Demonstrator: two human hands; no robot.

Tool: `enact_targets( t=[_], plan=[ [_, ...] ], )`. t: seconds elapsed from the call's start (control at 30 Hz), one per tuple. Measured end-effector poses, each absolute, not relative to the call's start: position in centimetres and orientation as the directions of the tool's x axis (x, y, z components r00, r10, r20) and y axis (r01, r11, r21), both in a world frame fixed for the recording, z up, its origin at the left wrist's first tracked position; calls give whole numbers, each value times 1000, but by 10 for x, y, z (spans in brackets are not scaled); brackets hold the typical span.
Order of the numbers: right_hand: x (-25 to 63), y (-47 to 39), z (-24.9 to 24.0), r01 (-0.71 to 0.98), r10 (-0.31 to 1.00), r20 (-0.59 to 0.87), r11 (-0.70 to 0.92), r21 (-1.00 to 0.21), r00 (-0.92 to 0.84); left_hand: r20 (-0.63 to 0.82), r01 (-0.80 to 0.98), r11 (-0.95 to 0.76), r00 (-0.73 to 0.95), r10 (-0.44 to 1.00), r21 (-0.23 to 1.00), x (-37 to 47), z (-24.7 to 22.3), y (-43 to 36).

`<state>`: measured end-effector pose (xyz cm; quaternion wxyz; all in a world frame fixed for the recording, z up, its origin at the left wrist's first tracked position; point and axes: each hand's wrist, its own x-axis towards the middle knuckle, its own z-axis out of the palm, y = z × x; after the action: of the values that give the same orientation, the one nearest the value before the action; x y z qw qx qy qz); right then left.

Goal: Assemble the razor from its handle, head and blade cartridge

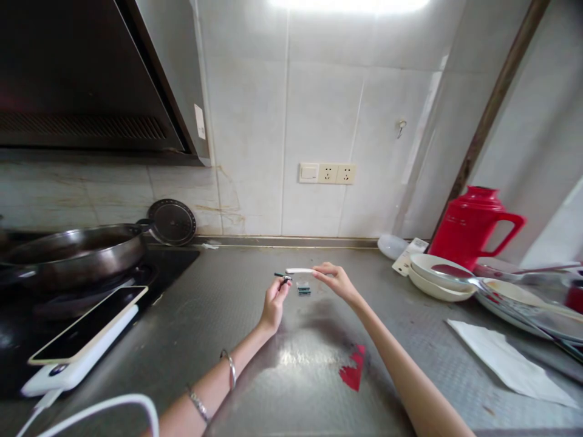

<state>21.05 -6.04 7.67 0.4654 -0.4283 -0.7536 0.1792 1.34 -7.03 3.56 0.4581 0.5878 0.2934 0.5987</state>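
My left hand is closed in a pinch on a small dark green stick-like piece, which looks like a pen part; its exact kind is too small to tell. Just right of it, my right hand grips one end of a slim white tube, perhaps a pen barrel, between thumb and fingers. The tube lies level and points left, close to the dark piece; whether they touch I cannot tell. Below the tube, on the metal counter, is a small clear pack with dark green pieces.
A torn red scrap lies between my forearms. At left are a pan on the stove and a phone on a white block with a cable. Bowls, plates, a white napkin and a red jug stand right.
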Motion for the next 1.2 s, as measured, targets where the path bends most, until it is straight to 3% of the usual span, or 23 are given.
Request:
enact_targets(
  t=[0.53, 1.03, 1.2],
  plan=[
    [215, -58, 74, 475, 810, 529, 580, -662, -252, 439, -201, -414, 101, 893, 888, 15, 34, -73],
    [223, -52, 66, 461, 851, 491, 516, -722, -185, 441, -200, -416, 96, 893, 887, 16, 38, -74],
    [216, -58, 73, 415, 815, 517, 579, -702, -262, 442, -209, -415, 104, 891, 886, 17, 38, -73]
  ],
)
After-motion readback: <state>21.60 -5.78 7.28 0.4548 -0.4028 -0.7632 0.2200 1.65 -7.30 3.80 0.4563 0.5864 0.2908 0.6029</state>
